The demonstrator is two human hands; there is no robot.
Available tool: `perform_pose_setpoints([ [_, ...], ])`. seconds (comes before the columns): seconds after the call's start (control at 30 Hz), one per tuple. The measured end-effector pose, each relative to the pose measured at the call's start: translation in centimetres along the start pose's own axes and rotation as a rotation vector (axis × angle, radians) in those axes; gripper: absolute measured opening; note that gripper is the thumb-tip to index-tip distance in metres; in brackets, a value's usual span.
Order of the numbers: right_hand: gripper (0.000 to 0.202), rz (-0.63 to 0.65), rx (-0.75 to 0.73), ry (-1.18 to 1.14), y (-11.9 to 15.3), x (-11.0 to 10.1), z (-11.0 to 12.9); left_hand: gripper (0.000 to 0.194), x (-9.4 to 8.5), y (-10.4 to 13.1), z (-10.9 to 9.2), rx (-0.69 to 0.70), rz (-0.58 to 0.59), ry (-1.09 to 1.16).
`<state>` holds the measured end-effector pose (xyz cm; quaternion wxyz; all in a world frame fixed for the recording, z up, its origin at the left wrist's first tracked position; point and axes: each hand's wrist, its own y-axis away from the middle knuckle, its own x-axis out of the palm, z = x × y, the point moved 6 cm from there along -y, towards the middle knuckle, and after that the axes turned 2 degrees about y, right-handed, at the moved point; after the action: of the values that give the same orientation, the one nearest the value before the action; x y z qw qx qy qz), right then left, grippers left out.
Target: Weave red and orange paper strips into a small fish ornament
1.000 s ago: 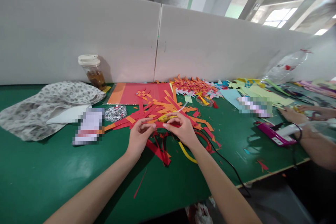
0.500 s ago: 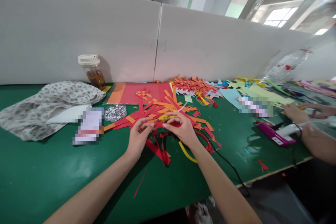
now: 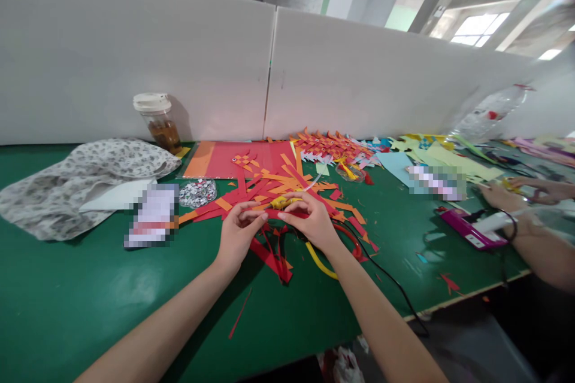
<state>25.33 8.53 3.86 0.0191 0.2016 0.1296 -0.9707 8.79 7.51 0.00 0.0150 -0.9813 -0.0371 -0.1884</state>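
Note:
A red paper strip (image 3: 273, 213) stretches between my hands over a pile of cut paper. My left hand (image 3: 239, 228) pinches its left end between thumb and fingers. The thumb and fingers of my right hand (image 3: 311, 220) close on the strip a short way to the right. Just behind the fingers lies a yellow tool (image 3: 284, 200), partly hidden by my right hand. Under and around my hands are red and orange paper strips (image 3: 269, 260). By my right wrist are a curved yellow piece (image 3: 320, 263) and a red loop (image 3: 354, 240).
A woven paper fish (image 3: 242, 160) lies on the pile, with more woven pieces (image 3: 330, 146) behind. A cup (image 3: 157, 122), a patterned cloth (image 3: 85, 182) and a bag of googly eyes (image 3: 197, 192) stand left. Right are a black cord (image 3: 398, 287), a purple device (image 3: 471, 230) and a co-worker's hands (image 3: 503, 197).
My left thumb and fingers have shifted slightly to the right along the red strip, closer to my right hand. The co-worker's hands at the right have moved a little.

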Motion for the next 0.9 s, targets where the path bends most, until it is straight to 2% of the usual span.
perform_pose_setpoints([
  [0.43, 0.04, -0.011, 0.007, 0.0, 0.0, 0.0, -0.2, 0.035, -0.1, 0.0, 0.0, 0.015, 0.005, -0.005],
  [0.53, 0.04, -0.034, 0.026, -0.019, 0.0, -0.2, -0.5, 0.033, -0.4, -0.1, 0.0, -0.002, -0.026, 0.021],
  [0.63, 0.04, -0.092, 0.085, -0.083, -0.2, -0.7, -0.9, 0.033, -1.0, -0.3, -0.4, 0.0, -0.083, 0.04],
  [0.77, 0.042, -0.14, 0.177, -0.278, -0.4, -1.1, -1.4, 0.032, -1.8, -0.8, -0.9, 0.033, -0.155, 0.043],
  [0.9, 0.037, -0.16, 0.217, -0.336, -0.4, -1.1, -1.7, 0.032, -2.0, -1.1, -0.8, 0.047, -0.149, 0.054],
])
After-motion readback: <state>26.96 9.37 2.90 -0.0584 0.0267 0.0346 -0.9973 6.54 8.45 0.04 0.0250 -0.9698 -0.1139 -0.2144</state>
